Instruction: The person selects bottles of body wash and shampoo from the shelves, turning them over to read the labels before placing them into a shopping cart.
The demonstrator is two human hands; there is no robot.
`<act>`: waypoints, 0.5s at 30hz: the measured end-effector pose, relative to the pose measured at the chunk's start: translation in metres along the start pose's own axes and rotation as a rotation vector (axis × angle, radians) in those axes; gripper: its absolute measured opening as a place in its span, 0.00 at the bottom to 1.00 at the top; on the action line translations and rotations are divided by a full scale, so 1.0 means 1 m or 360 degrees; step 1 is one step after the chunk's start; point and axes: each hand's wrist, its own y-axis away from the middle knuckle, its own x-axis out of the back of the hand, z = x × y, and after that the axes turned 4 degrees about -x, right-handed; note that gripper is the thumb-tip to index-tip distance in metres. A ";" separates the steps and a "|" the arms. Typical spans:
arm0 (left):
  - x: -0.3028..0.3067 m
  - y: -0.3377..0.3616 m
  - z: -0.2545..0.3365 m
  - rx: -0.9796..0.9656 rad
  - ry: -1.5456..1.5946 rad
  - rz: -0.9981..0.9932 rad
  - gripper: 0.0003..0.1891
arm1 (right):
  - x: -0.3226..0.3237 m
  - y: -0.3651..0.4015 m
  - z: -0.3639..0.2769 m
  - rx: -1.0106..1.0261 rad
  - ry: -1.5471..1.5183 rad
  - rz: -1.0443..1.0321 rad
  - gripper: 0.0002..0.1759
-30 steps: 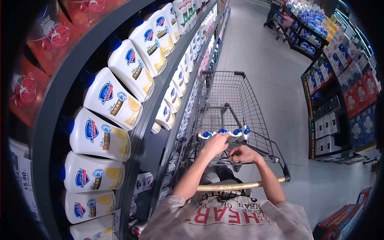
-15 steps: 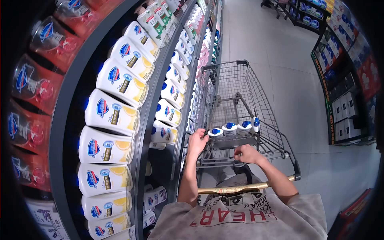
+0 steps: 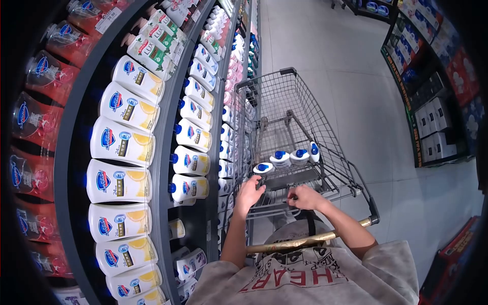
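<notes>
My left hand (image 3: 249, 195) is open, thumb and fingers apart, just below a white pump bottle with a blue top (image 3: 263, 168) in the shopping cart (image 3: 325, 133). Several such bottles stand in a row there; among them are a second bottle (image 3: 279, 159), a third bottle (image 3: 300, 156) and a narrower-looking one (image 3: 314, 151) at the right end. Over the near end of the cart, my right hand (image 3: 306, 197) has its fingers curled in; I cannot tell what is in them. The gold-coloured handle (image 3: 290, 242) crosses below both forearms.
Along the left runs a shelf (image 3: 165, 152) with rows of white body-wash bottles with lemon labels (image 3: 118, 181). Red bottles (image 3: 38, 119) stand behind its edge at far left. Grey floor (image 3: 351, 109) stretches ahead and right, to a display of boxed goods (image 3: 432, 122).
The cart and shelves sit further left in view, and more of the near lower-shelf bottles show. My left hand now lies just below the leftmost bottle instead of at its side.
</notes>
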 end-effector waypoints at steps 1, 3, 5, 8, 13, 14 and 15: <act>0.000 -0.002 0.005 -0.0006 0.0003 0.0004 0.24 | 0.003 0.000 0.000 0.0001 0.0006 0.0005 0.15; 0.000 -0.007 0.017 -0.0030 -0.0005 -0.0013 0.24 | 0.008 0.001 0.001 -0.0042 -0.0060 -0.0008 0.14; -0.001 -0.013 0.026 -0.0070 -0.0040 -0.0022 0.24 | 0.010 -0.001 0.010 0.0013 -0.0035 0.0029 0.15; 0.003 -0.019 0.044 -0.0098 -0.0118 -0.0055 0.23 | 0.011 -0.007 0.024 0.0092 -0.0035 0.0062 0.15; -0.009 -0.043 0.039 -0.0168 -0.0171 -0.0103 0.24 | 0.032 -0.016 0.025 0.0089 -0.0112 -0.0038 0.26; -0.010 -0.046 0.041 -0.0254 -0.0258 -0.0019 0.24 | 0.041 -0.011 0.012 0.0157 -0.0163 -0.0041 0.32; -0.002 -0.046 0.056 -0.0176 -0.0318 -0.0040 0.24 | 0.041 -0.013 0.012 0.0072 -0.0156 -0.0085 0.33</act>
